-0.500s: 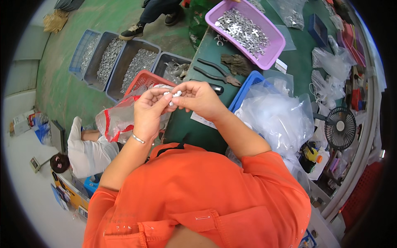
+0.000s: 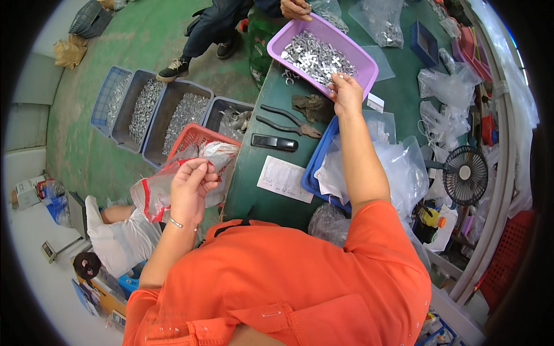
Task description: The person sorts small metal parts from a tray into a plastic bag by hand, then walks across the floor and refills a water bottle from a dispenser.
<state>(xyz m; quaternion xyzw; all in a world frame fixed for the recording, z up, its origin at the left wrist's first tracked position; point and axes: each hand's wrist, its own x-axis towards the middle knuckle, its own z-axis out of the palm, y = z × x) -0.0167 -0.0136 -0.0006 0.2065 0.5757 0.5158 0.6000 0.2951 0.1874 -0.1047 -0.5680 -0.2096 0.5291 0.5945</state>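
Observation:
My right hand [image 2: 348, 95] reaches over the near rim of a pink-purple plastic basin [image 2: 370, 62]. Its fingertips pinch at the small silver metal parts [image 2: 317, 55] heaped inside. My left hand [image 2: 192, 187] is curled with thumb and fingers together, in front of a clear plastic bag with red edging [image 2: 151, 196]. Whatever its fingers hold, if anything, is hidden. Another person's hand [image 2: 296, 8] grips the basin's far rim.
On the green table [image 2: 245, 193] lie pliers [image 2: 291, 122], a black handheld object [image 2: 274, 142], a paper slip [image 2: 284, 179], a dark glove [image 2: 313, 107] and blue trays [image 2: 314, 167] under plastic bags. Crates of metal parts [image 2: 145, 106] stand on the floor at left; a fan [image 2: 465, 175] is at right.
My hands, together over small white-silver pieces before, have parted. The right went out to the basin; the left moved slightly left and down. The other person's hand shows more fully on the basin rim.

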